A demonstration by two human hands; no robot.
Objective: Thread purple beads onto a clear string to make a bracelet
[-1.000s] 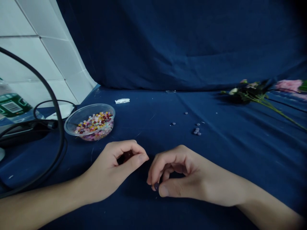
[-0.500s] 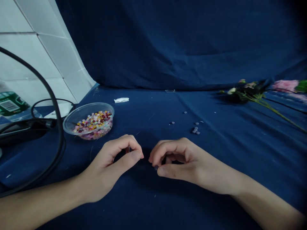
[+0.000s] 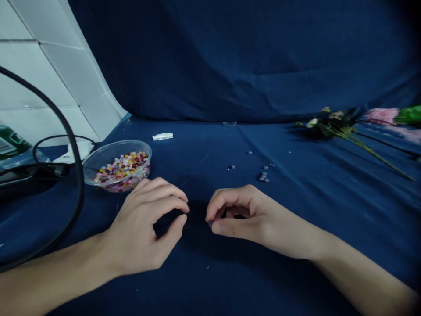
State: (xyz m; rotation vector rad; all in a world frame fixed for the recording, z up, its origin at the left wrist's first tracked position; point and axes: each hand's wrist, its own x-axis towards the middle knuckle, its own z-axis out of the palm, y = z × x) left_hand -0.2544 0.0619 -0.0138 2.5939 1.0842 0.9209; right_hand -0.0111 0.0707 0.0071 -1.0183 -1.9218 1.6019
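Both hands rest low on a dark blue cloth point(image 3: 296, 228), fingertips nearly facing each other. My right hand point(image 3: 240, 215) pinches a small purple bead point(image 3: 209, 223) between thumb and forefinger. My left hand point(image 3: 148, 228) is curled, thumb and forefinger close together as in a pinch; what it holds, if anything, is too thin to make out. A clear plastic bowl point(image 3: 98, 160) of mixed coloured beads stands just beyond the left hand. Several loose purple beads point(image 3: 263, 177) lie on the cloth beyond the right hand.
Black cables point(image 3: 74, 175) loop at the left beside the bowl, with a green-labelled bottle point(image 3: 9, 142) behind them. A white scrap point(image 3: 162, 136) lies farther back. Artificial flowers point(image 3: 345, 123) with long stems lie at the far right. Blue cloth hangs as a backdrop.
Both hands have moved up and away from me on the cloth. My left fingers have opened slightly from a tight curl. The right hand keeps its pinch on the bead.
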